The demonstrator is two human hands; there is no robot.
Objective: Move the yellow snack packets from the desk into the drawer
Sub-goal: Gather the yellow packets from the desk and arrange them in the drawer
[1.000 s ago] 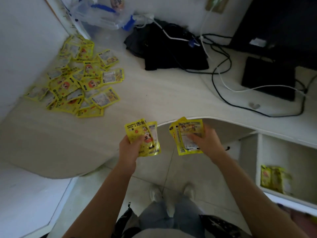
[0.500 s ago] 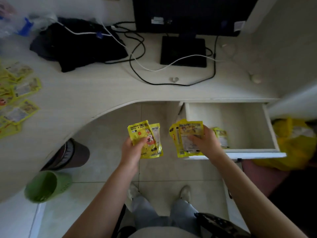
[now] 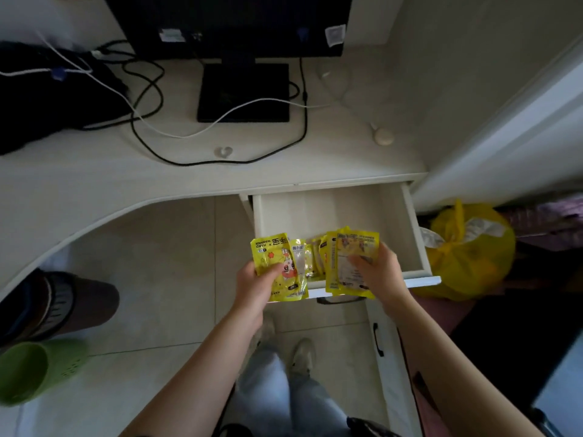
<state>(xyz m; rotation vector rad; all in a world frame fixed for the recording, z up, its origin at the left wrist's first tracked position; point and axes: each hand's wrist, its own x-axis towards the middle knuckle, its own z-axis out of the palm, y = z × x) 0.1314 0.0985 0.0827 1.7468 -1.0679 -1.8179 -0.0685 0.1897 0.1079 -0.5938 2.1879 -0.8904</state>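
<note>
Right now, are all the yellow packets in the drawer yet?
Not yet. A few packets already lie in the open drawer, so that part looks done. The left hand holds a bunch and the right hand holds another bunch, both over the drawer's front edge, not dropped yet. The stretch of desk in view shows no packets; any others are out of sight.

left grip (image 3: pixel 257 283) clenched, right grip (image 3: pixel 380 274) clenched
</note>
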